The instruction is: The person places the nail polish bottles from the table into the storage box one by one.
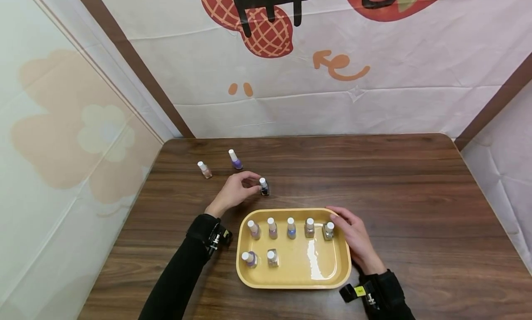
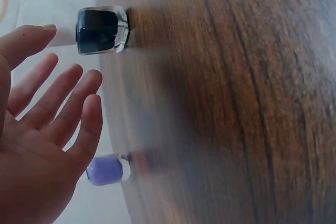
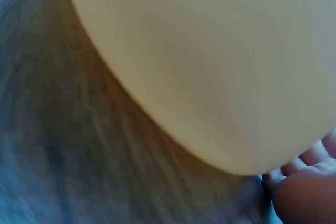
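My left hand (image 1: 236,190) is at a small nail polish bottle (image 1: 264,187) with dark polish and a white cap, upright on the table. In the left wrist view its fingers are spread and only gently bent, thumb and index tips right by the cap of the dark bottle (image 2: 100,30). With my right hand (image 1: 353,234) I grip the far right corner of a yellow tray (image 1: 299,283); in the right wrist view, fingers (image 3: 315,156) bend at the tray's edge (image 3: 210,103). Several nail polish bottles stand inside the tray, most in a back row, two in front.
Beyond my left hand stand a purple nail polish bottle (image 1: 235,160) and a pinkish one (image 1: 205,170). The brown wooden table (image 1: 415,195) meets a printed white cloth (image 1: 291,117) at its back edge. Another pale cloth (image 1: 62,195) hangs at the left.
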Motion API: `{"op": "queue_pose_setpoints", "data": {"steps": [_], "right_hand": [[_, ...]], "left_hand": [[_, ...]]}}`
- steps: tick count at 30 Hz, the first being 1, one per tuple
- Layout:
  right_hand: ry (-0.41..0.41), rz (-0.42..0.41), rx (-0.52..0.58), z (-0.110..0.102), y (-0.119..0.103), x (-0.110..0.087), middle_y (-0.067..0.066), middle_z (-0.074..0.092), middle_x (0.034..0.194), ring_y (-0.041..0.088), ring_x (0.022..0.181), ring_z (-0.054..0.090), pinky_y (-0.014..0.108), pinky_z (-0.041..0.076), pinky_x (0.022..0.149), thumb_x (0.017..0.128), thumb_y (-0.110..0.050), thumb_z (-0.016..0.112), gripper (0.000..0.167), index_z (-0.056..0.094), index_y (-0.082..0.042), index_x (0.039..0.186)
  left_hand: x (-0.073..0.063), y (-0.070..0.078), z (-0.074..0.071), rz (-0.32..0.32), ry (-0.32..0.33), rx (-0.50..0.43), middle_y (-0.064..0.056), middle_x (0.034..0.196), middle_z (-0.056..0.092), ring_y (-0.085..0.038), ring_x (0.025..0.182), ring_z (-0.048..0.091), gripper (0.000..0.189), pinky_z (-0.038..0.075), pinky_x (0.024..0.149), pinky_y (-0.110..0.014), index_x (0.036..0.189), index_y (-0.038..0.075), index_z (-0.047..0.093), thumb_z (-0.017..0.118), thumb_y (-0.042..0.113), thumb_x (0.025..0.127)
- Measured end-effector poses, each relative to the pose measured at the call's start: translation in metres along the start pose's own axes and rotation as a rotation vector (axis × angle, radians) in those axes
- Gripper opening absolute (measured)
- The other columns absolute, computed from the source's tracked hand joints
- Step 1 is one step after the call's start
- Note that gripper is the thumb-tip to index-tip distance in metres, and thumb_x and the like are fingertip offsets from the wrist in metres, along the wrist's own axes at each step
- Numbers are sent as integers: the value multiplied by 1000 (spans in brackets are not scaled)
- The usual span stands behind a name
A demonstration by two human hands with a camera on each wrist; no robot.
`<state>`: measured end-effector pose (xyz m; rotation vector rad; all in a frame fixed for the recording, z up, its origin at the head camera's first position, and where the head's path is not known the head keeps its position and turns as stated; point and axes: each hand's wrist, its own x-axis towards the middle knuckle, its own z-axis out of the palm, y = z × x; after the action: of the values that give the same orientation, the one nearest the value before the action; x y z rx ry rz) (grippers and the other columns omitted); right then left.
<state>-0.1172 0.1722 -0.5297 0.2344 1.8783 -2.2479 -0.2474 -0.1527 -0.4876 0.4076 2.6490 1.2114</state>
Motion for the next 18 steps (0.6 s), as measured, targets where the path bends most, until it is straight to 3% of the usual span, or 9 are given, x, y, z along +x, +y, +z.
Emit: {"op": "queue_pose_setpoints", "data": {"steps": [18], "right_hand": [[5,1,34,3,0,0,-4,63,112,8,98,65,26,55,83,95,-26,62,44,54,1,129]], "left_hand": [[8,-1,9,31,-28,74,-7,102,70,-19,94,66,22,53,80,-34,110,10,67,69,17,89]]}}
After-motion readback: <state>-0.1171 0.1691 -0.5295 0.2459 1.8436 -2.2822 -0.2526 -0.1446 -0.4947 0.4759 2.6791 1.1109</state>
